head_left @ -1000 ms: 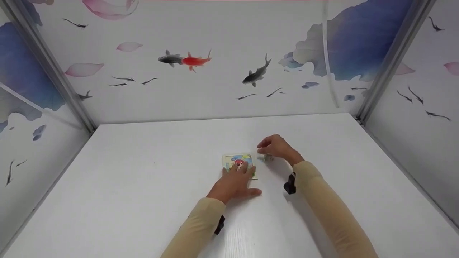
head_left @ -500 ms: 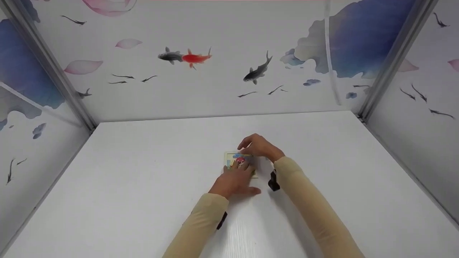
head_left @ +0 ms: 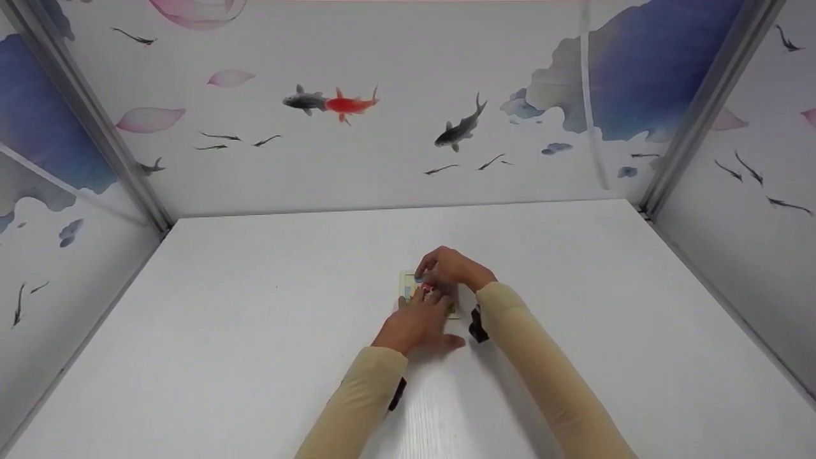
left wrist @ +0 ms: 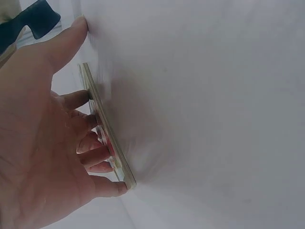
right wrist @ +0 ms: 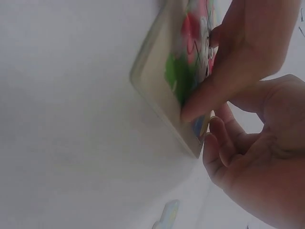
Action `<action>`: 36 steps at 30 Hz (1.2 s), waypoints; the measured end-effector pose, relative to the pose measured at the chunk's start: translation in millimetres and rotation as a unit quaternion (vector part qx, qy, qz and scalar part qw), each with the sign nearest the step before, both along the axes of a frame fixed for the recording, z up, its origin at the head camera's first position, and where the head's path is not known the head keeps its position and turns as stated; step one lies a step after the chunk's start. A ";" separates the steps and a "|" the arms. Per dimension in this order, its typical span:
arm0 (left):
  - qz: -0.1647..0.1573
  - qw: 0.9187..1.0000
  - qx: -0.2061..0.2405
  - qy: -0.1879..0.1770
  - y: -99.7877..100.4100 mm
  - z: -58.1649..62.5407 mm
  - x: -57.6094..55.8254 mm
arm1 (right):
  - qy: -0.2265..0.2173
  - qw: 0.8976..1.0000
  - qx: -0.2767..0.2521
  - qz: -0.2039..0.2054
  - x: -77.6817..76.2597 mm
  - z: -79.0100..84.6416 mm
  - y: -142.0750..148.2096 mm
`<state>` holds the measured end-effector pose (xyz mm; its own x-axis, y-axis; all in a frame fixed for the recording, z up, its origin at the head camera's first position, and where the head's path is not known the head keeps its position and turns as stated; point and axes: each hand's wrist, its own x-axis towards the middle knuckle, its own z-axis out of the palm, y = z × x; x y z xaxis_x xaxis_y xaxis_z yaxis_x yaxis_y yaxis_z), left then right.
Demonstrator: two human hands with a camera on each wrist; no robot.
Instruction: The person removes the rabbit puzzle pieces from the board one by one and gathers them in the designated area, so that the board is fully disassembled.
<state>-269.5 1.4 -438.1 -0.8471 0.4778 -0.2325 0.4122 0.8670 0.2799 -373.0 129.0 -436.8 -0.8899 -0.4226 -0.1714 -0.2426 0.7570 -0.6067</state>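
Note:
A small jigsaw puzzle in a pale wooden tray [head_left: 403,278] lies on the white table, showing a cartoon animal with a red head. My left hand [head_left: 414,326] rests over its lower part, fingers spread and tips on the tray, thumb out to the side. In the left wrist view those fingertips meet the thin puzzle tray [left wrist: 107,121] edge-on. Above the top edge, my right hand [head_left: 454,266] bends down with curled fingers, pinching a blue puzzle piece [head_left: 419,278] at the picture's upper part. In the right wrist view, a left finger hides its fingertips.
A loose puzzle piece [right wrist: 169,215] lies on the table beside the tray in the right wrist view. White panels [head_left: 382,172] printed with fish and petals enclose the table at the back and both sides.
My right hand has moved left from beside the loose pieces to over the tray's top edge, then slightly lower. My left hand stays on the puzzle.

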 end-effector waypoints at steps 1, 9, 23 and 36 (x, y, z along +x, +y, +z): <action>0.002 1.000 0.001 0.001 0.0 -0.1 0.2 | 0.003 1.000 0.002 0.003 -0.2 0.2 -0.4; 0.004 1.000 0.003 -0.002 -0.5 -1.7 0.0 | 0.004 1.000 -0.019 -0.004 1.9 1.6 -1.5; 0.008 1.000 -0.009 -0.003 1.4 -0.5 -2.8 | 0.005 0.998 -0.059 -0.008 0.5 4.0 7.6; 0.017 1.000 -0.011 -0.009 1.7 -3.4 -2.1 | 0.016 0.996 -0.077 -0.029 0.4 17.4 60.2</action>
